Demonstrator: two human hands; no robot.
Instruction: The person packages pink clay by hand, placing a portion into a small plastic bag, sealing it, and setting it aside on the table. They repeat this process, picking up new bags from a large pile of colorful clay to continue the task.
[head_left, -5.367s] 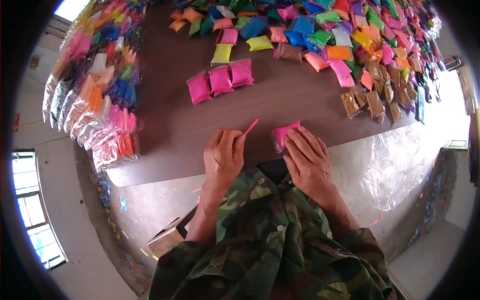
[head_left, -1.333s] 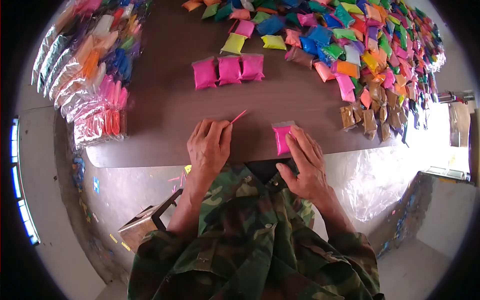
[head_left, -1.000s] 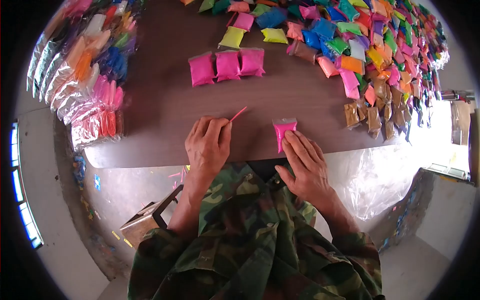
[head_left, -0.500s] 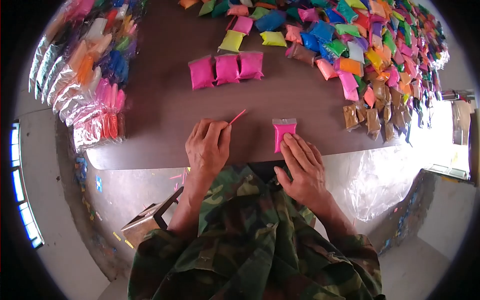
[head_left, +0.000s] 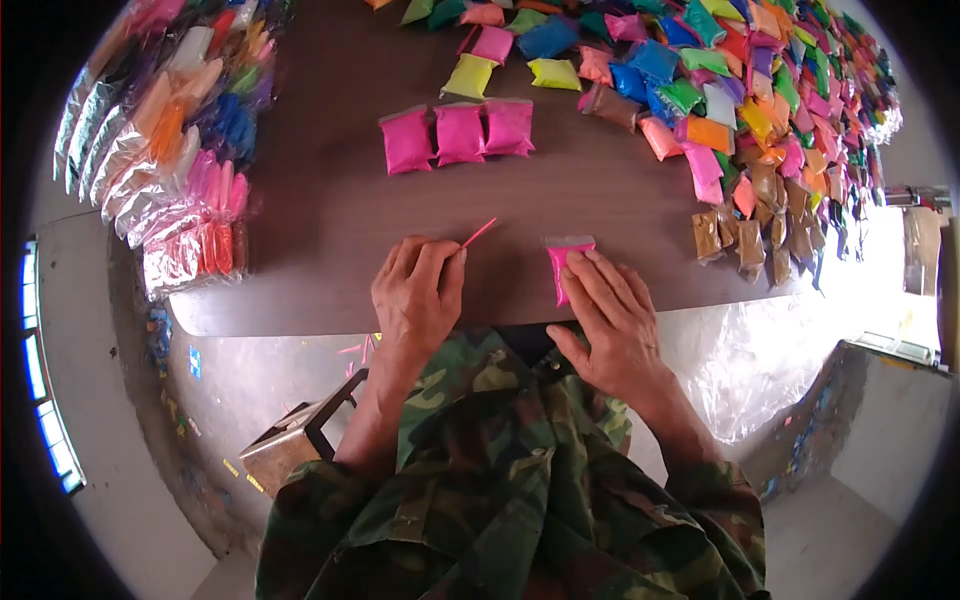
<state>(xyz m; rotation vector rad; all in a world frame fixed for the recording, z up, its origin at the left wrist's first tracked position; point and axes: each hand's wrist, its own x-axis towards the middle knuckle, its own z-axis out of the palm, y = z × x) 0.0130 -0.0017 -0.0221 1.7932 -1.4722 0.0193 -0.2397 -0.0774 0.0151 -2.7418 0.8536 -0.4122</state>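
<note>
Pointing lengthwise forward, the single pink sachet (head_left: 558, 268) is resting partly under the nearer, flat-fingered right hand (head_left: 615, 325), while the left hand (head_left: 415, 288) is pinching a thin pink strip (head_left: 481, 232).

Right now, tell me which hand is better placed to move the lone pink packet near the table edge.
Probably the right hand: its fingers rest on the lone pink packet. The left hand sits apart from it and pinches a thin pink stick.
</note>
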